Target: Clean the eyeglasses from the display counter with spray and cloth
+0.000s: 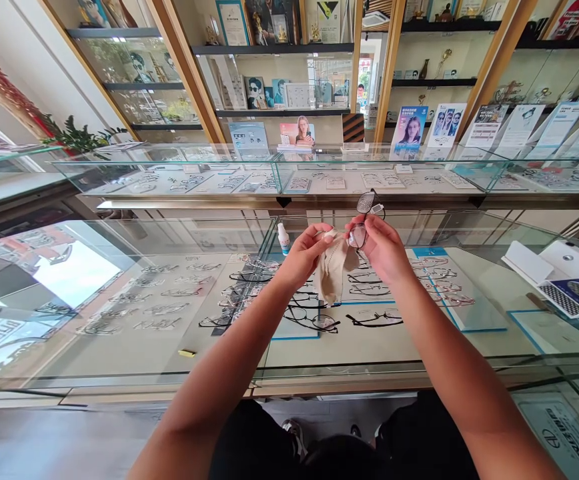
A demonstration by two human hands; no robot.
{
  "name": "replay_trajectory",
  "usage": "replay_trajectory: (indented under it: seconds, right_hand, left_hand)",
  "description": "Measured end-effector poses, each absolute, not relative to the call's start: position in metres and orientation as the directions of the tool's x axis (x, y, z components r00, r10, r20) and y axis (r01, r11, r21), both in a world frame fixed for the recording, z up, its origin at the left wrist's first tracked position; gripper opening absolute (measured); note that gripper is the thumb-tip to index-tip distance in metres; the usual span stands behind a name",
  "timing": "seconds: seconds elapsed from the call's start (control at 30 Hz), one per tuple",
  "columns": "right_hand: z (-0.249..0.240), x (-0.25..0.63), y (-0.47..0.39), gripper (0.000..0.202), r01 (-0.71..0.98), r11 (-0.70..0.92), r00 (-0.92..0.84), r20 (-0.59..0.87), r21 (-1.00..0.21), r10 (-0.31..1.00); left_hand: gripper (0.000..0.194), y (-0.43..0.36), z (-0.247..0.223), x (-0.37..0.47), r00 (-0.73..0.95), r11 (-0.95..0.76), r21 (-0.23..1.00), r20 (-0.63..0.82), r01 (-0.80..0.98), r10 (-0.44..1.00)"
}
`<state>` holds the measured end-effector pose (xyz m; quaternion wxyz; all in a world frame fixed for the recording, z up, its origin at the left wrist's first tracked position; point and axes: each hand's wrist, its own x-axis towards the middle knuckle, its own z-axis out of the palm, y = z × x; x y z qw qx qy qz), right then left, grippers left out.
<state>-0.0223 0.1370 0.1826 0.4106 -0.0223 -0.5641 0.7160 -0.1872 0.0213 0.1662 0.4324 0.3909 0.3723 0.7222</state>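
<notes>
Above the glass counter my left hand [303, 255] is closed on a beige cleaning cloth [333, 272], which hangs down in folds. My right hand [382, 245] grips a pair of dark-framed eyeglasses [366, 202], held on end with one lens above the other. Drops or specks cover the upper lens, and a small white tag hangs at the frame. The cloth's right edge meets the lower lens near my right fingertips; whether it presses on the lens I cannot tell. Just left of my left hand stands a small white spray bottle [283, 239] on the glass.
Below the hands, rows of eyeglasses [312, 321] lie inside the glass counter [229, 373]. An open white-and-blue box [567, 277] sits on the right. Behind runs a second glass display case [249, 167] with upright leaflets [409, 132]. A small yellow object [186, 353] lies at the left front.
</notes>
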Motion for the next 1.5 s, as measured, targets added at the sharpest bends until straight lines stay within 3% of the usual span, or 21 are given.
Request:
replay_trajectory:
  seconds: [0.23, 0.57, 0.73, 1.13, 1.37, 1.5]
  right_hand:
    - [0.184, -0.022, 0.133, 0.039, -0.569, -0.074, -0.695, 0.431, -0.819, 0.576]
    - [0.188, -0.019, 0.136, 0.039, -0.593, -0.023, -0.652, 0.463, -0.805, 0.601]
    - [0.188, -0.014, 0.141, 0.029, -0.636, -0.023, -0.642, 0.512, -0.772, 0.570]
    - [0.199, -0.006, 0.146, 0.031, -0.655, 0.075, -0.531, 0.529, -0.752, 0.662]
    - [0.201, -0.004, 0.143, 0.032, -0.655, 0.047, -0.535, 0.507, -0.754, 0.676]
    - [0.204, -0.002, 0.139, 0.032, -0.656, 0.030, -0.549, 0.504, -0.754, 0.666]
  left_hand:
    - [0.054, 0.021, 0.169, -0.182, -0.355, -0.372, 0.863, 0.247, -0.342, 0.901]
    - [0.047, 0.026, 0.166, -0.189, -0.523, -0.422, 0.877, 0.254, -0.229, 0.813]
    - [0.048, 0.025, 0.167, -0.187, -0.551, -0.407, 0.893, 0.245, -0.191, 0.797]
    - [0.029, 0.026, 0.166, -0.201, -0.676, -0.439, 0.897, 0.294, -0.049, 0.675]
    - [0.008, 0.026, 0.164, -0.192, -0.657, -0.340, 0.911, 0.406, 0.234, 0.635]
    - [0.007, 0.014, 0.169, -0.178, -0.589, -0.282, 0.723, 0.682, 0.630, 0.433]
